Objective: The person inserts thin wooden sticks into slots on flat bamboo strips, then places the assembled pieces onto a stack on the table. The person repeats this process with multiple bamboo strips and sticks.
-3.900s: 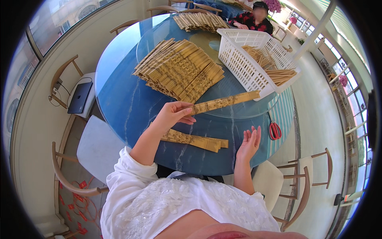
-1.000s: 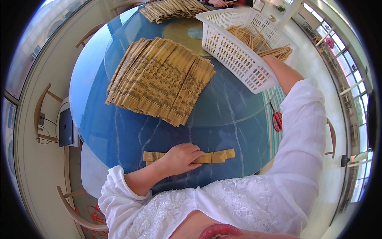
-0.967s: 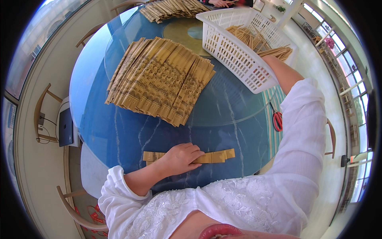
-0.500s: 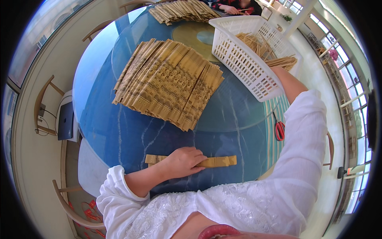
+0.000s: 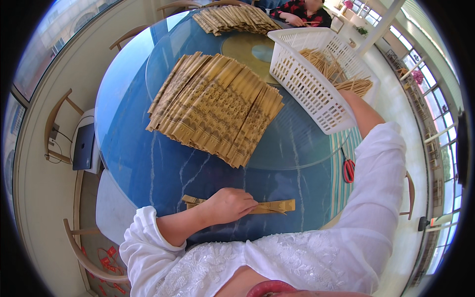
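Observation:
My left hand lies curled over a small stack of flat tan strips near the front edge of the round blue table. My right forearm reaches over the rim of a white lattice basket that holds thin tan sticks. The right hand itself is hidden by the basket's wall. A large fanned pile of patterned tan strips lies in the middle of the table, beyond my left hand.
Red-handled scissors lie at the table's right edge. A second pile of strips lies at the far side, where another person sits. A laptop rests on a seat to the left, among wooden chairs.
Seconds ago my left hand held one strip above the table and my right hand was open near the edge. Now the left rests on the small stack and the right arm is in the basket.

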The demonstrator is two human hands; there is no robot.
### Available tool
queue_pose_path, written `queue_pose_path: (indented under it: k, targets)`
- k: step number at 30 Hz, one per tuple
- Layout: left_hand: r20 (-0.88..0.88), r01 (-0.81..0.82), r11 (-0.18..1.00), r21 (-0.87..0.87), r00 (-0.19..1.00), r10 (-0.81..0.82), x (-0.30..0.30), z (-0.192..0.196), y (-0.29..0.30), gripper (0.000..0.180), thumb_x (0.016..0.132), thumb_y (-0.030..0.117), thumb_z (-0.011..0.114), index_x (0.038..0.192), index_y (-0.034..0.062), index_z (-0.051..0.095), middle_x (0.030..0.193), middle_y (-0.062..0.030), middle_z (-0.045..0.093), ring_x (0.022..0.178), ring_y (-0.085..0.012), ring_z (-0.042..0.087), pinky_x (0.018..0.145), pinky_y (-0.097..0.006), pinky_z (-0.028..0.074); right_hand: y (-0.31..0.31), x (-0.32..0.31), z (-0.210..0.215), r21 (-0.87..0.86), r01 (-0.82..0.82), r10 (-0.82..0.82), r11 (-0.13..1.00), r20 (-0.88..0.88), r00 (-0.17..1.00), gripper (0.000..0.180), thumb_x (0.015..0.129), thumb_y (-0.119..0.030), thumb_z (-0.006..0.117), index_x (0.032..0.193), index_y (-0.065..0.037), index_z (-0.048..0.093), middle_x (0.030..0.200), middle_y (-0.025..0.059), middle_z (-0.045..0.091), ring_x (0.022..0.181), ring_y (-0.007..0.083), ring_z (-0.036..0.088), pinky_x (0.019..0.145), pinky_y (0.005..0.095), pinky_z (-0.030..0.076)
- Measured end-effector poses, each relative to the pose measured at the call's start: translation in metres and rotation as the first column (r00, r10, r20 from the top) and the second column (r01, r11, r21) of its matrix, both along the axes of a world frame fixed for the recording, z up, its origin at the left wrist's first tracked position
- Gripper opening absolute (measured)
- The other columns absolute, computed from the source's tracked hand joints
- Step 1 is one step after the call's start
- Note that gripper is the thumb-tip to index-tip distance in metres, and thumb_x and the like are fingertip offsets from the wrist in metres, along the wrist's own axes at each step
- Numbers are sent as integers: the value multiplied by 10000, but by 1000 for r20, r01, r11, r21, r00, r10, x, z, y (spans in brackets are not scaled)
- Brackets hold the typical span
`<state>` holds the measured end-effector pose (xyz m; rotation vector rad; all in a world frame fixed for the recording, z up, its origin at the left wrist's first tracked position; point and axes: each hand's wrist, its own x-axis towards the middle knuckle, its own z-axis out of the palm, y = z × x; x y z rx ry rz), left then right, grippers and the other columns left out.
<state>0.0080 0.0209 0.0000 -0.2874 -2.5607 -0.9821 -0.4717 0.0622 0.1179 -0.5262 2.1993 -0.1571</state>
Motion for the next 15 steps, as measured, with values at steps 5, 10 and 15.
queue_pose_path:
  k: [5, 10, 15]
  targets:
    - [-18, 8, 1000, -4, 1000, -8, -2, 1, 0, 139, 799, 156, 682, 861, 31, 682, 760, -57, 649, 679, -231, 621, 600, -339, 516, 2, 2, -4, -11, 4, -4, 1000, 0, 1000, 495, 800, -356, 645, 1223, -104, 601, 1198, 98, 623, 1039, 207, 619, 810, 353, 501]
    - [-24, 27, 999, -19, 999, -27, -3, 1, 1, 156, 795, 174, 688, 859, 32, 680, 765, -57, 647, 685, -230, 617, 603, -335, 513, 5, 1, -2, -9, 7, -7, 1000, -2, 1000, 488, 800, -355, 645, 1216, -104, 606, 1191, 97, 626, 1033, 208, 622, 806, 354, 502]
    - [-12, 21, 1000, -20, 1000, -22, -2, 0, 3, 163, 786, 182, 694, 862, 38, 680, 762, -54, 644, 693, -231, 618, 614, -339, 513, 3, 1, 0, -11, 1, -1, 1000, -3, 1000, 481, 799, -353, 646, 1209, -104, 612, 1184, 97, 630, 1026, 209, 626, 802, 355, 503]
